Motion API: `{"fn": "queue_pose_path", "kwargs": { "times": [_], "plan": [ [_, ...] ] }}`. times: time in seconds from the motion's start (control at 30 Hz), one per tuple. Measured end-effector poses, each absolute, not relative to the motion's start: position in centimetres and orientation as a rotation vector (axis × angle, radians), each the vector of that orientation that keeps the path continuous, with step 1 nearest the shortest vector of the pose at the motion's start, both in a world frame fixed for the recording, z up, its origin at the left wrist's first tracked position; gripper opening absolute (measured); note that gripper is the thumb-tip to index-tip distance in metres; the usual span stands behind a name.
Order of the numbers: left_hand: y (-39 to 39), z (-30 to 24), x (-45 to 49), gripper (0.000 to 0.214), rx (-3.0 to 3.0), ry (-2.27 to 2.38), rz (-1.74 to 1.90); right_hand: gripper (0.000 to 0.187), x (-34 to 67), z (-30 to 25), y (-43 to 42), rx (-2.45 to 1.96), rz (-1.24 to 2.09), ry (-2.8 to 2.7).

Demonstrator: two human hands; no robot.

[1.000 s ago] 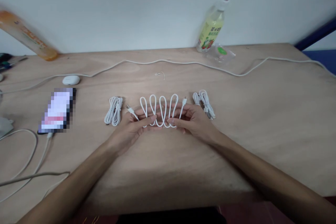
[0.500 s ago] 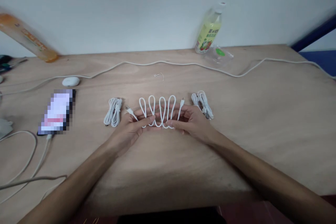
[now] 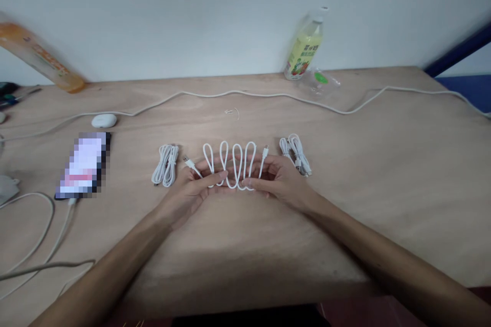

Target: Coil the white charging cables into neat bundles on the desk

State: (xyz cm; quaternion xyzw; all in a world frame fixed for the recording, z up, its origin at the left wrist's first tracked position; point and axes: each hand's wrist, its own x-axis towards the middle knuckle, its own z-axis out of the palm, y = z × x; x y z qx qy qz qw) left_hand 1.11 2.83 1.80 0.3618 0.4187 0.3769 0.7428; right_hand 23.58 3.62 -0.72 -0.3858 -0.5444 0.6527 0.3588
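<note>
A white USB cable (image 3: 237,158), laid in several upright zigzag loops, spans both hands above the table. My left hand (image 3: 197,184) is closed on its left loops, thumb pressed over them and fingers behind. On the right loops my right hand (image 3: 274,176) holds the same way. One plug (image 3: 188,162) sticks up by the left fingers, the other plug (image 3: 265,152) by the right. Beside my left hand lies a bundled white cable (image 3: 165,164); another bundled white cable (image 3: 295,154) lies just behind my right hand.
A phone (image 3: 84,163) with a charging lead and a white earbud case (image 3: 104,121) are at left. A long white cord (image 3: 272,95) crosses the back. Near the wall stand a yellow drink bottle (image 3: 305,51), clear plastic wrapping (image 3: 320,84) and an orange bottle (image 3: 42,59). Small twist ties (image 3: 232,112) lie mid-table.
Both hands keep their hold on the cable. The second loop from the left has shifted slightly to the right. The view has tilted a little.
</note>
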Motion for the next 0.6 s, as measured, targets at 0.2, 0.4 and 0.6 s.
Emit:
{"fn": "queue_pose_path", "kwargs": {
  "times": [0.2,0.4,0.6],
  "plan": [
    [2.89,1.63,1.08,0.057,0.806,0.927,0.844,0.040,23.59,-0.87,3.70,-0.991,1.685,-1.409],
    [2.80,1.49,0.97,0.051,0.793,0.935,0.836,0.045,23.66,-1.07,3.73,-0.971,1.697,-1.397],
    [2.74,1.47,0.93,0.051,0.783,0.936,0.840,0.032,23.67,-0.65,3.68,-1.005,1.701,-1.408]
  ]
}}
